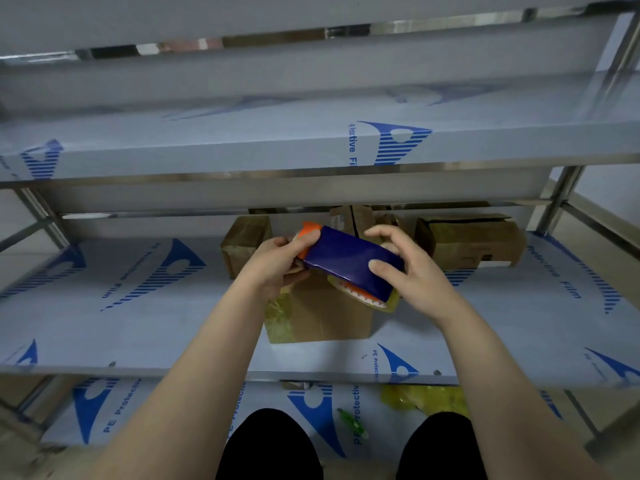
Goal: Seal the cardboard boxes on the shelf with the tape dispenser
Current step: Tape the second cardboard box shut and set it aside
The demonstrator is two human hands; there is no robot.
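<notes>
Film-wrapped shelf [138, 306], middle tier: I see tape dispenser [346, 261] just above front cardboard box [322, 317], long axis left-right, left hand [280, 261] gripping its orange end, right hand [401, 268] clasping the blue body.

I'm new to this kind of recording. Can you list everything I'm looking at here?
shelf rack: one, steel under white film with blue print, several tiers, fills the view.
cardboard boxes: at least four, brown, middle tier; one in front below the hands, the rest behind and partly hidden.
tape dispenser: one, dark blue and orange, held above the front box.
yellow plastic: one heap, yellow, bottom tier, right.
green item: one, green, bottom tier; too blurred to name.
legs: two, in black, bottom edge.
left hand: one, grips the dispenser's orange end.
right hand: one, holds its blue end.
</notes>
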